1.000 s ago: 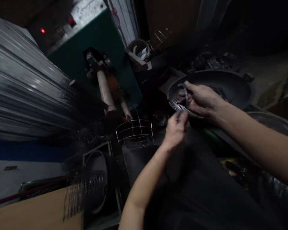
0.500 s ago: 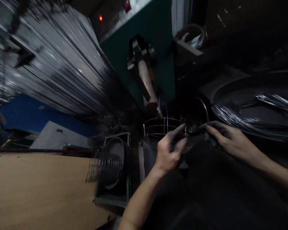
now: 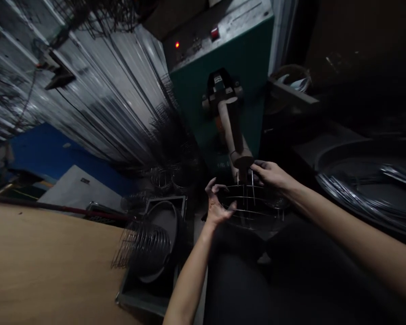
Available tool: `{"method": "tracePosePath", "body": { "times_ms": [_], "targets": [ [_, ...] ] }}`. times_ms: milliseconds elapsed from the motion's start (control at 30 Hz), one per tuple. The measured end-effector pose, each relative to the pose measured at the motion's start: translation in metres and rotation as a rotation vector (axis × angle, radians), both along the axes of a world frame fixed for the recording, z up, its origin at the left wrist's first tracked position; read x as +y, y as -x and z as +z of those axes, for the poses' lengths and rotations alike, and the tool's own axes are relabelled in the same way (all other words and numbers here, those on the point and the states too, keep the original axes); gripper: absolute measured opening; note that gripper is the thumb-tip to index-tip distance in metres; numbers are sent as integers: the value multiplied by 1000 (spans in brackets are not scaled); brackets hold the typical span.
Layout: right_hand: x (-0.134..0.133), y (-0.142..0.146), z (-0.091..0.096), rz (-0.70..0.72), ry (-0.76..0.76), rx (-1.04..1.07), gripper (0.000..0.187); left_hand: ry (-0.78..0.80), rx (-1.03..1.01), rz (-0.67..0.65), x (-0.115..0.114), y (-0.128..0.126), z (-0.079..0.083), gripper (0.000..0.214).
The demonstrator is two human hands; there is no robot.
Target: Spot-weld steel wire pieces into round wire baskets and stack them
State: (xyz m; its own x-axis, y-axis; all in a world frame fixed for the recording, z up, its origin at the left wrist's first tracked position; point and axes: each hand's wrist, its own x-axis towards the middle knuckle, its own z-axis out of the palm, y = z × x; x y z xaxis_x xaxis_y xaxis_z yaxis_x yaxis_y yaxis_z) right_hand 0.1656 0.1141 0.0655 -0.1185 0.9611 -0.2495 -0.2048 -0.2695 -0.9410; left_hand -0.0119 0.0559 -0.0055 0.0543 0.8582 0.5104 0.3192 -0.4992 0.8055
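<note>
Wire frame (image 3: 246, 197), qty 1, is flanked by L hand (image 3: 218, 207), 9 o'clk, spread, & R hand (image 3: 268, 174), 1 o'clk, grip can't be told; 1 green machine (image 3: 253, 67) seen, 12 o'clk.

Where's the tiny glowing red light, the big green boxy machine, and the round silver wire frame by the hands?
Tiny glowing red light (image 3: 177, 44): head view, on its bright centre.
Big green boxy machine (image 3: 253, 67): head view, on its front panel.
Round silver wire frame (image 3: 246, 197): head view, on a curved wire.

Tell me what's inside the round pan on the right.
Inside the pan, shiny wires lie along the near left side; a second bundle lies farther right. What they cover cannot be seen, and the picture's edge cuts off the pan's right side.
</note>
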Motion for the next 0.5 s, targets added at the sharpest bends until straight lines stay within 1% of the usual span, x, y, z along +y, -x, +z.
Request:
{"method": "tracePosePath", "body": {
  "times_ms": [100,300,500],
  "targets": [
    [0,5,3,9,-31,-69,22,-7,-35,24,-1,5,-3,80],
    [3,12,7,-2,-65,-170,34,-8,-77,-1,11,11,-6,82],
    [4,13,12,-15,-53,-194,32,-12,-98,-15,17,14,-6,84]
  ]
}}
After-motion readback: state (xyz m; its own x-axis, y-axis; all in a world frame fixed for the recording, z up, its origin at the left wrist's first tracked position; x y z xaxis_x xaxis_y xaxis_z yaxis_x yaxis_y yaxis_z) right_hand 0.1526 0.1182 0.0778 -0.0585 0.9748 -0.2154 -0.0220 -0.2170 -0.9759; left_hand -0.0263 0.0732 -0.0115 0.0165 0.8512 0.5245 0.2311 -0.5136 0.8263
